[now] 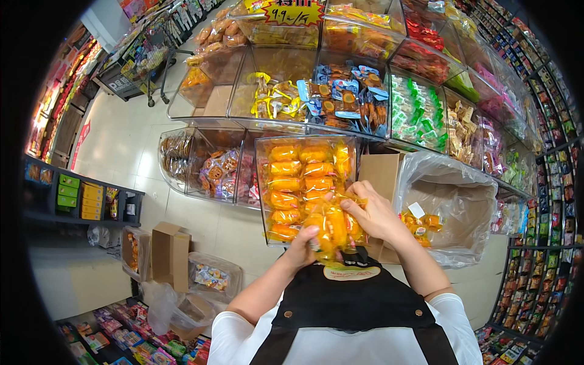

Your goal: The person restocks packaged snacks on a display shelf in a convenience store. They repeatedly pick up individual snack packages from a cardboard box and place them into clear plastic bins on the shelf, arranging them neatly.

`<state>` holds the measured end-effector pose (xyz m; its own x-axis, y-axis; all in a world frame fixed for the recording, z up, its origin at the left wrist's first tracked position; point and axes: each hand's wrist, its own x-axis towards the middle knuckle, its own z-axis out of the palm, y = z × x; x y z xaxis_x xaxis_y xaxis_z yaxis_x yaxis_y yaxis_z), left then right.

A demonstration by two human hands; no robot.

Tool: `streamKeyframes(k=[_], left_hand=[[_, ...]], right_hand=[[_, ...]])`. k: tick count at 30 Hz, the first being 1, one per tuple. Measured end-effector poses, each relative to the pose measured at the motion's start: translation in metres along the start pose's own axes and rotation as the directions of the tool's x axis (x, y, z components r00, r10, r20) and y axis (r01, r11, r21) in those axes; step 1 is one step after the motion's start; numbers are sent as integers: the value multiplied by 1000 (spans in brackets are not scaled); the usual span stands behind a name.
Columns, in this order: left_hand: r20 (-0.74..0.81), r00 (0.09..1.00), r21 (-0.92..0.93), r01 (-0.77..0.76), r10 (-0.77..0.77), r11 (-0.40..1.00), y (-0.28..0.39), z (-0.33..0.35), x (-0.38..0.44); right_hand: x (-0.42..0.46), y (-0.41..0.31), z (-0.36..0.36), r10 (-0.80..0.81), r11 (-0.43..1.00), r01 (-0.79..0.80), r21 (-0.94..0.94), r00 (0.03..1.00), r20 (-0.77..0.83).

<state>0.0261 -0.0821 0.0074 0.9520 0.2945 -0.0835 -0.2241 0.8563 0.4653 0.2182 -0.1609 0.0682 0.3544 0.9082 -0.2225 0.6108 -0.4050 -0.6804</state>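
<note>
Both my hands hold a bunch of yellow-wrapped snack cakes (335, 226) close to my apron. My left hand (303, 244) grips the bunch from its lower left. On the upper right, my right hand (372, 207) has its thumb and fingers on the wrappers. Just beyond is a clear plastic bin (260, 182), with similar orange-yellow packaged cakes (285, 185) laid in neat columns. The bunch and my hands cover the bin's lower right part. To the right, a plastic-lined cardboard box (456, 228) contains several loose packs (422, 226) and a small white paper.
Tiered clear bins of wrapped snacks (344, 96) rise ahead, under a price sign (294, 13). A shopping cart (146, 64) stands far left. Opened cardboard boxes (169, 255) sit on the floor at lower left. Stocked shelves (529, 273) line the right side.
</note>
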Motion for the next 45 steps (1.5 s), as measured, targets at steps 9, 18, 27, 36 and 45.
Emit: streamKeyframes(k=[9, 18, 27, 36, 45], left_hand=[[16, 999, -146, -25, 27, 989, 18, -10, -9], [23, 994, -144, -107, 111, 984, 6, -20, -2], [-60, 975, -264, -223, 215, 938, 16, -32, -9], [-107, 956, -245, -291, 273, 925, 16, -28, -8], [-41, 969, -267, -244, 243, 932, 22, -32, -8]], right_hand=[[22, 14, 15, -18, 984, -25, 174, 971, 240], [27, -18, 22, -23, 990, 30, -137, 998, 54], [36, 27, 2, -319, 136, -277, 951, 897, 307], [28, 26, 8, -350, 120, -296, 948, 880, 320], [14, 15, 3, -128, 553, -127, 824, 964, 234]])
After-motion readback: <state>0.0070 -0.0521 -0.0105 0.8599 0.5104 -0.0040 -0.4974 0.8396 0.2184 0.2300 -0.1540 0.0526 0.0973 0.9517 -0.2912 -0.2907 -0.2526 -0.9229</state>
